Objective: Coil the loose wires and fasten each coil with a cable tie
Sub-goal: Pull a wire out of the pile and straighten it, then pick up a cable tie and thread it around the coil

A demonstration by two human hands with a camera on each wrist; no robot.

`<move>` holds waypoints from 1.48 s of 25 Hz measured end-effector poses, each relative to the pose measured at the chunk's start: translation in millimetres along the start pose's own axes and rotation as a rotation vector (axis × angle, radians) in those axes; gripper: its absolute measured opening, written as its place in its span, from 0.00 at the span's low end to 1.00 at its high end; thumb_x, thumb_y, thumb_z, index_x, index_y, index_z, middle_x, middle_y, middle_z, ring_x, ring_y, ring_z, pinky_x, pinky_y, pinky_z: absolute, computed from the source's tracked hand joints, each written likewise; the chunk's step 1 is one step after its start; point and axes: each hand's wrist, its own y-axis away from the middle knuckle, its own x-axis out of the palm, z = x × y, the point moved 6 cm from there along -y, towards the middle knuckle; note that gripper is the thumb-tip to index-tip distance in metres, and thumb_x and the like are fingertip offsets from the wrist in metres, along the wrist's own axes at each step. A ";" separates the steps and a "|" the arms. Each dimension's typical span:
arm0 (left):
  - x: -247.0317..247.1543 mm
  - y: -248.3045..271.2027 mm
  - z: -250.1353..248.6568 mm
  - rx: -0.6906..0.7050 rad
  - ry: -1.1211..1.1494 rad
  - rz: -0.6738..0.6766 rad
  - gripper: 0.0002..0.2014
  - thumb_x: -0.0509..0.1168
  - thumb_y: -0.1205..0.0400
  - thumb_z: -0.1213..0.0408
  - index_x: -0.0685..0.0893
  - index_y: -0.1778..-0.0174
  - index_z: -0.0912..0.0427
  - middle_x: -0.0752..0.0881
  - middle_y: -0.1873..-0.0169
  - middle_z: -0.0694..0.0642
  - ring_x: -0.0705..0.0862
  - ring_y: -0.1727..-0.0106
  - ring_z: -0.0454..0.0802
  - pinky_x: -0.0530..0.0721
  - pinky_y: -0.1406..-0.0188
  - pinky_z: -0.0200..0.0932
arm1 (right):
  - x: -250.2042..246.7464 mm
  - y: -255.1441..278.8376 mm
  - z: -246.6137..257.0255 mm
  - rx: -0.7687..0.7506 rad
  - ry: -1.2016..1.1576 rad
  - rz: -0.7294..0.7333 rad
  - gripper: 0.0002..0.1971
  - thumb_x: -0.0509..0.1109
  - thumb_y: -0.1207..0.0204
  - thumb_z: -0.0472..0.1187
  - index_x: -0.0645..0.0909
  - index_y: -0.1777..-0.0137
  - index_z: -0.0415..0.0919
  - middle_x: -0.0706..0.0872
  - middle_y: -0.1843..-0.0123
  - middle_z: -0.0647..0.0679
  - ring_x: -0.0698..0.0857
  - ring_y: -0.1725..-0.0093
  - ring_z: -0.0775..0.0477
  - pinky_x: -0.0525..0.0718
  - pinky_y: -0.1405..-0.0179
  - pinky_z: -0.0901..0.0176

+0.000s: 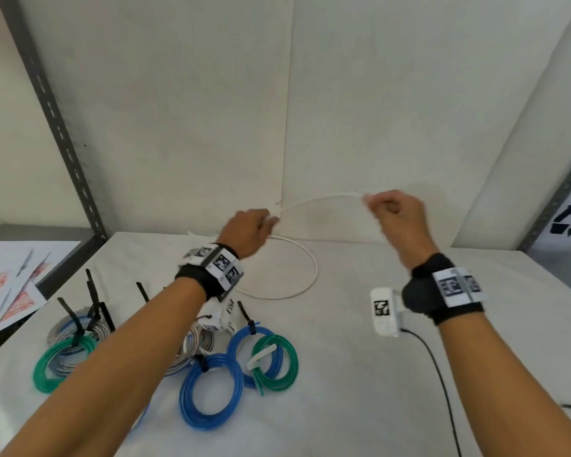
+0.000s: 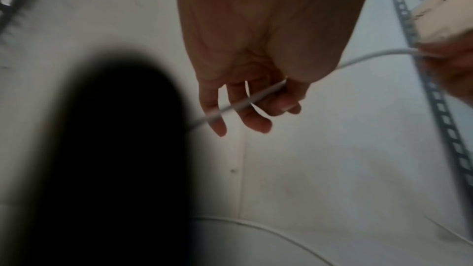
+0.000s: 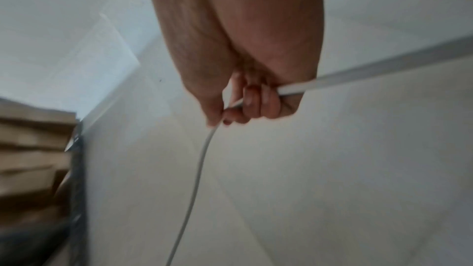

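A loose white wire [image 1: 320, 200] arcs in the air between my two hands near the back wall. The rest of it lies in one wide loop on the white table [image 1: 343, 374]. My left hand [image 1: 271, 222] holds the wire between thumb and curled fingers. In the left wrist view the wire [image 2: 230, 108] crosses the fingers of this hand [image 2: 256, 108]. My right hand [image 1: 371, 201] grips the wire farther right and higher. The right wrist view shows that fist [image 3: 230, 112] closed round the wire [image 3: 197, 169], which hangs down from it.
Several tied coils lie at the front left: blue [image 1: 188, 390], green [image 1: 42, 367] and grey [image 1: 60, 328], with black ties sticking up. A black cable [image 1: 442, 374] trails off my right wrist. A metal rack post [image 1: 56, 127] and papers [image 1: 7, 291] stand left.
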 end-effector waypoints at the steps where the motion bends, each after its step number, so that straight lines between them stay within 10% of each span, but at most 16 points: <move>1: -19.5 -5.1 7.7 -0.035 -0.025 -0.093 0.18 0.61 0.11 0.52 0.84 0.60 0.61 0.83 0.69 0.56 0.84 0.63 0.62 0.79 0.61 0.52 | -28.4 -5.7 -4.5 0.040 0.033 -0.165 0.07 0.75 0.18 0.41 0.86 0.57 0.41 0.90 0.65 0.55 0.86 0.63 0.59 0.82 0.60 0.64; 4: -51.7 -14.9 7.0 0.028 -0.123 -0.237 0.17 0.59 0.12 0.49 0.78 0.62 0.56 0.79 0.71 0.51 0.79 0.64 0.61 0.74 0.62 0.52 | -48.3 -4.2 -22.0 0.166 0.613 -0.178 0.12 0.70 0.17 0.43 0.86 0.39 0.39 0.87 0.36 0.39 0.84 0.34 0.36 0.77 0.35 0.48; 6: -41.8 -14.3 -30.3 0.234 -0.144 -0.143 0.16 0.54 0.14 0.48 0.75 0.61 0.53 0.78 0.71 0.50 0.79 0.64 0.61 0.72 0.62 0.51 | -0.6 9.6 -7.0 0.001 0.871 0.034 0.25 0.68 0.18 0.42 0.73 0.21 0.43 0.72 0.17 0.43 0.68 0.17 0.40 0.55 0.17 0.38; 7: -29.7 -10.9 -52.5 0.333 -0.143 -0.085 0.16 0.54 0.15 0.48 0.76 0.61 0.54 0.79 0.70 0.51 0.80 0.63 0.61 0.72 0.62 0.51 | 31.9 18.3 5.3 -0.128 0.856 0.163 0.28 0.68 0.17 0.43 0.68 0.17 0.45 0.70 0.16 0.45 0.66 0.16 0.43 0.48 0.15 0.37; 9: -16.9 -3.6 -80.0 0.432 -0.072 -0.053 0.15 0.57 0.16 0.52 0.81 0.60 0.57 0.81 0.69 0.52 0.79 0.64 0.57 0.73 0.64 0.49 | 78.8 35.0 24.3 -0.280 0.590 0.326 0.20 0.67 0.15 0.44 0.77 0.24 0.44 0.86 0.33 0.46 0.83 0.34 0.47 0.72 0.25 0.45; 12: -43.5 -9.1 -48.7 0.277 0.084 -0.192 0.13 0.65 0.14 0.54 0.77 0.63 0.55 0.78 0.74 0.47 0.77 0.69 0.51 0.70 0.67 0.45 | 47.5 17.9 26.3 -0.233 0.197 0.089 0.08 0.70 0.15 0.41 0.89 0.50 0.38 0.86 0.61 0.45 0.79 0.64 0.54 0.75 0.61 0.59; 18: -60.7 -12.6 7.1 -0.026 0.237 -0.174 0.19 0.66 0.14 0.46 0.81 0.58 0.60 0.81 0.69 0.52 0.79 0.66 0.51 0.76 0.63 0.46 | -38.9 -5.7 -47.8 0.303 -0.148 -0.465 0.12 0.64 0.12 0.43 0.87 0.54 0.43 0.76 0.66 0.49 0.76 0.63 0.49 0.79 0.54 0.54; 21: -58.9 -16.7 -9.8 -0.016 0.359 -0.163 0.22 0.57 0.10 0.47 0.82 0.57 0.60 0.75 0.72 0.50 0.74 0.69 0.48 0.74 0.63 0.46 | -23.5 -0.6 -47.8 0.333 0.297 -0.241 0.21 0.66 0.15 0.41 0.76 0.25 0.35 0.80 0.31 0.35 0.78 0.30 0.36 0.73 0.26 0.44; 24: -51.1 -12.5 -37.4 0.108 0.318 -0.108 0.18 0.58 0.09 0.50 0.84 0.59 0.56 0.75 0.73 0.48 0.70 0.73 0.40 0.69 0.68 0.39 | 13.7 24.6 0.8 -0.101 0.753 -0.059 0.49 0.72 0.22 0.43 0.43 0.10 0.44 0.45 0.08 0.43 0.45 0.10 0.41 0.38 0.15 0.38; 26: -38.3 -5.5 -60.2 0.231 0.289 0.014 0.17 0.61 0.10 0.51 0.84 0.60 0.56 0.75 0.74 0.47 0.69 0.74 0.39 0.67 0.70 0.35 | 47.2 38.3 40.3 -0.423 0.798 0.040 0.45 0.67 0.19 0.52 0.45 0.09 0.49 0.47 0.08 0.47 0.45 0.09 0.42 0.32 0.15 0.38; 28: -32.8 0.5 -71.2 0.284 0.329 0.077 0.17 0.63 0.11 0.53 0.83 0.62 0.57 0.75 0.76 0.42 0.70 0.73 0.39 0.67 0.71 0.31 | 72.1 36.4 50.4 -0.496 0.705 0.256 0.30 0.64 0.14 0.55 0.66 0.15 0.49 0.71 0.16 0.45 0.64 0.15 0.39 0.53 0.13 0.43; 30: -38.0 2.5 -59.9 0.247 0.368 0.052 0.18 0.66 0.13 0.52 0.79 0.66 0.56 0.72 0.78 0.40 0.68 0.74 0.39 0.65 0.72 0.32 | 73.7 27.1 55.3 -0.469 0.505 0.314 0.14 0.68 0.14 0.51 0.86 0.36 0.46 0.87 0.41 0.46 0.81 0.36 0.43 0.77 0.34 0.55; 34: -35.8 12.8 1.1 0.073 0.402 0.048 0.24 0.65 0.13 0.46 0.73 0.68 0.61 0.74 0.73 0.52 0.74 0.70 0.47 0.77 0.63 0.44 | 6.6 -3.7 59.7 -0.365 0.138 -0.244 0.06 0.67 0.14 0.36 0.87 0.47 0.40 0.87 0.50 0.47 0.83 0.54 0.56 0.80 0.51 0.68; 37: -35.4 10.0 35.2 -0.240 0.904 -0.140 0.21 0.65 0.13 0.50 0.71 0.67 0.57 0.68 0.73 0.54 0.70 0.74 0.47 0.81 0.71 0.43 | -20.3 -3.2 38.2 -0.161 0.047 -0.482 0.08 0.62 0.13 0.34 0.83 0.43 0.40 0.85 0.55 0.51 0.81 0.60 0.61 0.83 0.51 0.56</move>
